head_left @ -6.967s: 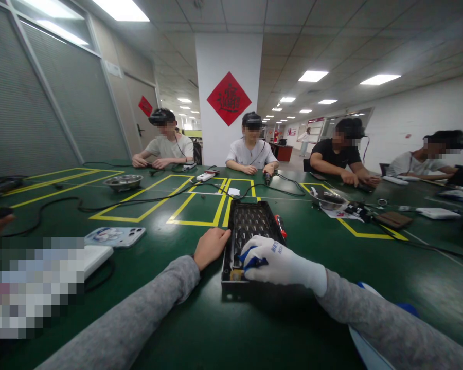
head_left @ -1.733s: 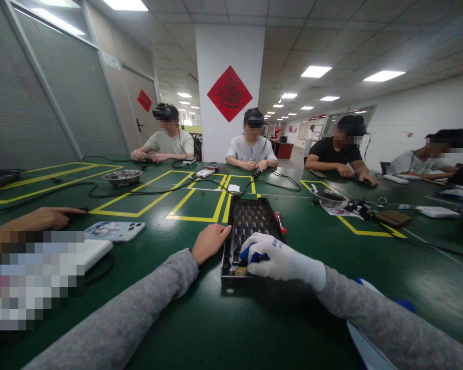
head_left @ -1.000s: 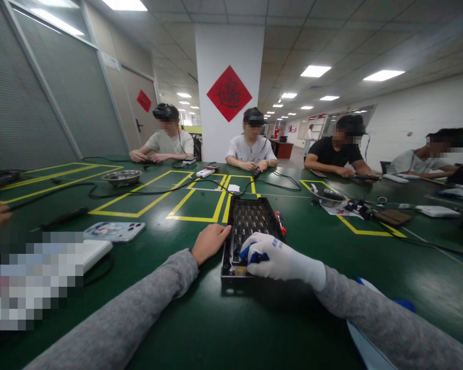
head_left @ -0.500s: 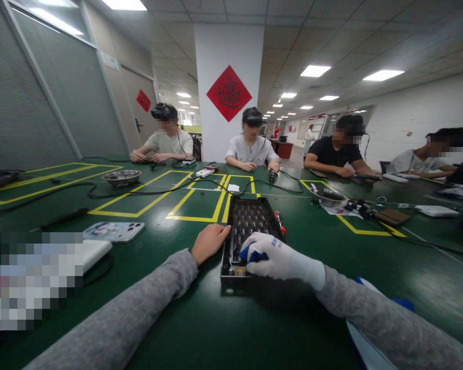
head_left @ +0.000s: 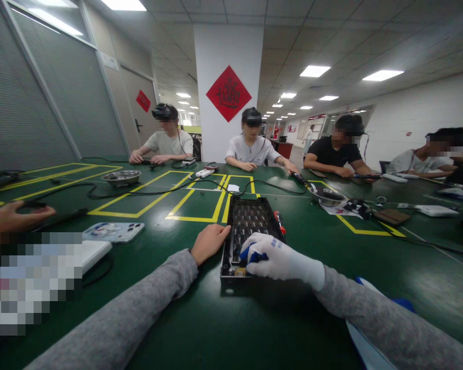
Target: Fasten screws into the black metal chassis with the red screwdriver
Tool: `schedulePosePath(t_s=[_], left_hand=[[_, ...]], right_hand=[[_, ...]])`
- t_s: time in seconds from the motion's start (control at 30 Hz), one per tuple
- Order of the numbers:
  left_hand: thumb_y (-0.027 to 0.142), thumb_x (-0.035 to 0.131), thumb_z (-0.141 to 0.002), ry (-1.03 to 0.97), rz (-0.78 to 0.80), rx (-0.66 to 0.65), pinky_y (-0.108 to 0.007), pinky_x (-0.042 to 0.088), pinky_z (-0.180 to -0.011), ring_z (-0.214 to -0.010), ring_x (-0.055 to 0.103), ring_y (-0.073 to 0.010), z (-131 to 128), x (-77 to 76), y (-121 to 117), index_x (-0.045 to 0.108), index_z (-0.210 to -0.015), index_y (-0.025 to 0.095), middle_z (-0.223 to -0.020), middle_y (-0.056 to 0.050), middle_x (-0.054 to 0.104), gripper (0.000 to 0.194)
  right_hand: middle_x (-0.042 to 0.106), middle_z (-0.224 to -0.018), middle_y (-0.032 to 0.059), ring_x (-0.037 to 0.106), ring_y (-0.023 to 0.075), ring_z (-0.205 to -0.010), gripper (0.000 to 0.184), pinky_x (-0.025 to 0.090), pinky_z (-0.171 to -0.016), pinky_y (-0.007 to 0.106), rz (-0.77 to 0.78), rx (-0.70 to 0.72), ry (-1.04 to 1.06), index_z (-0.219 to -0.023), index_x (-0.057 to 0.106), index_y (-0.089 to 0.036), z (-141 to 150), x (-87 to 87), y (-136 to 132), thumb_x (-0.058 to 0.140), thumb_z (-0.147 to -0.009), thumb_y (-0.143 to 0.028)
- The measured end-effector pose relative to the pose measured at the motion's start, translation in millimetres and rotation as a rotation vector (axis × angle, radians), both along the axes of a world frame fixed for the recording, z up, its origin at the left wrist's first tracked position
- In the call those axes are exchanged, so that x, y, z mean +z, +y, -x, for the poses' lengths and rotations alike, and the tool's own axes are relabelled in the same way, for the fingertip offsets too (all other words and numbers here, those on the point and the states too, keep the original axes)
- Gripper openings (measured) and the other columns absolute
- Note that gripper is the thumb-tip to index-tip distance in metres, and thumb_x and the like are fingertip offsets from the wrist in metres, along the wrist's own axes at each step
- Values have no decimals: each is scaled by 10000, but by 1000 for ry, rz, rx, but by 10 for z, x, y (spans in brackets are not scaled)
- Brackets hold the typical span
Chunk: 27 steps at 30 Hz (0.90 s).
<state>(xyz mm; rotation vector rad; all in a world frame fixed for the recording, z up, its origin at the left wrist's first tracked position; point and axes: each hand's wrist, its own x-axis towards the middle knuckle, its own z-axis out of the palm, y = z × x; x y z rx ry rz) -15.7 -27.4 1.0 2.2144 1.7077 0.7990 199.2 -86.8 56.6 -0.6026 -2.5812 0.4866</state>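
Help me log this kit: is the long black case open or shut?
Open: rows of small metallic pieces show inside the long black case.

Right hand [head_left: 268, 257] gloved, fingers curled; left hand [head_left: 211, 242] bare.

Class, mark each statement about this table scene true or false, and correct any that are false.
1. The right hand wears a white and blue glove. True.
2. The phone lies to the left of the black case. True.
3. The left hand is gloved too. False: it is bare, with its fingers at the case's left edge.
4. The red sign on the pillar is round. False: it is diamond-shaped.
5. A red and black object lies just right of the case. True.
6. Both metal bowls are left of the case. False: the left bowl is, but the right bowl is not.
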Motion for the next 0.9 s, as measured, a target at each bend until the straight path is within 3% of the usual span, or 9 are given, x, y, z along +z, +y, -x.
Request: schedulePosePath(t_s=[0.9], left_hand=[[479, 295, -877, -1, 5, -16, -245, 202, -519, -503, 397, -114, 3, -19, 13, 377, -479, 162, -512, 7, 399, 516]], right_hand=[[628, -933, 50, 565, 154, -877, 59, 457, -820, 296, -27, 10, 2, -717, 636, -167, -8, -15, 6, 647, -733, -222]])
